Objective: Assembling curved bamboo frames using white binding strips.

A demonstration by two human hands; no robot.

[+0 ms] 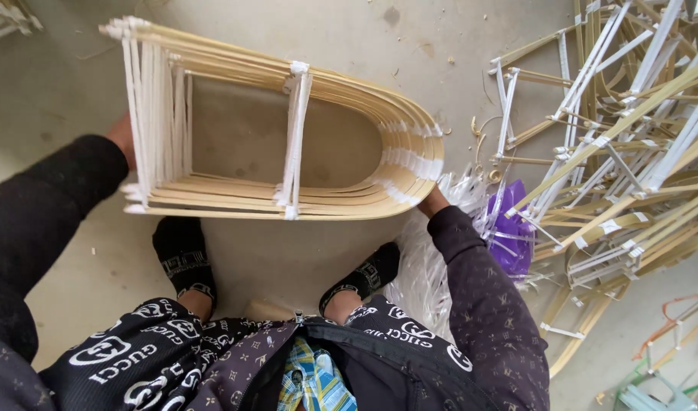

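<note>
I hold a stack of U-shaped bamboo frames point(341, 99) bound with white plastic strips, level in front of me above the floor. My left hand point(122, 137) grips the stack's straight open end at the left, mostly hidden behind it. My right hand point(433, 201) holds the underside of the curved end at the right, with only the wrist and part of the hand showing. White strip bindings point(296, 137) cross the middle of the stack.
A large heap of similar bamboo frames point(623, 144) lies on the concrete floor at the right. A bundle of white plastic strips point(425, 266) and a purple bag point(510, 236) lie beside my right arm. My feet in black socks point(183, 255) rest below the stack.
</note>
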